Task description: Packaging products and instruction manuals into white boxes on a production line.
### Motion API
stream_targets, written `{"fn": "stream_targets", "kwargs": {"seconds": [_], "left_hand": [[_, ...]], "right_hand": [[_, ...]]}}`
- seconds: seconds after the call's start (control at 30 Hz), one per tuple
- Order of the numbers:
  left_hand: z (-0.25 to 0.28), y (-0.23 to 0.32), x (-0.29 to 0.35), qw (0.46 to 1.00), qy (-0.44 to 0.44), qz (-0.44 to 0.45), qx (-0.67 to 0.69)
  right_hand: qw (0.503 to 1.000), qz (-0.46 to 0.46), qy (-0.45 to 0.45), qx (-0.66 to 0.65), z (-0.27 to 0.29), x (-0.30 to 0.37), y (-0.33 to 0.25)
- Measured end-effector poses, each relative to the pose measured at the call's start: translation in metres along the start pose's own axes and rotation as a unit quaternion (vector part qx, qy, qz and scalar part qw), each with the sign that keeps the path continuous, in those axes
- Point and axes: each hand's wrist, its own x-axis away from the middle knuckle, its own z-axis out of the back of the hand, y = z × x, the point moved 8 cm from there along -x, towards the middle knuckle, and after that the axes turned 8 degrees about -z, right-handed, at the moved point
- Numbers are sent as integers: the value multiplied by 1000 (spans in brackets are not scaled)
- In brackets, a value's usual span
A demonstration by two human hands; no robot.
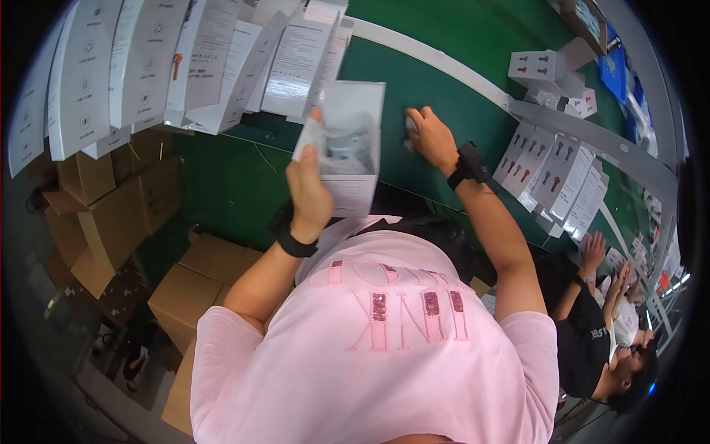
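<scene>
My left hand (310, 191) grips an open white carton (350, 195) by its left side, in front of my body. The carton is tilted, so its inside shows. In it lies something wrapped in clear plastic (347, 146), whose kind I cannot make out. To the right, my right hand (435, 139) is low over the green tabletop (392, 70). Its fingers are curled together around something small and greyish, mostly hidden by them. Each wrist wears a black band.
Several white printed cartons (144, 63) stand in a row at the left. More white cartons (543, 166) are at the right, by a pale metal frame (592, 122). Brown cardboard boxes (200, 274) sit below left. Co-workers' hands (594, 251) show at the far right.
</scene>
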Motion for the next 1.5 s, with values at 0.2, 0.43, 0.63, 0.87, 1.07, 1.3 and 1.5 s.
{"fn": "stream_targets", "kwargs": {"seconds": [0.2, 0.43, 0.63, 0.87, 1.07, 1.3, 1.5], "left_hand": [[-29, 12, -5, 995, -54, 8, 79], [-81, 60, -4, 977, -162, -62, 128], [-92, 44, 15, 963, -201, 88, 157], [-94, 58, 12, 963, -208, 60, 159], [-104, 54, 19, 942, -235, 87, 224], [-101, 53, 13, 937, -234, 113, 233], [-103, 57, 21, 915, -351, -13, 198]], "right_hand": [[853, -37, 97, -512, 194, 6, -31], [949, 111, -95, -280, 244, 59, -164], [947, 107, -281, -110, 231, 87, -152], [959, 105, -255, -64, 249, 80, -167], [924, 44, -379, -12, 234, 73, -184], [871, 134, -466, 80, 233, 94, -175], [829, -35, -526, -187, 221, 99, -157]]}}
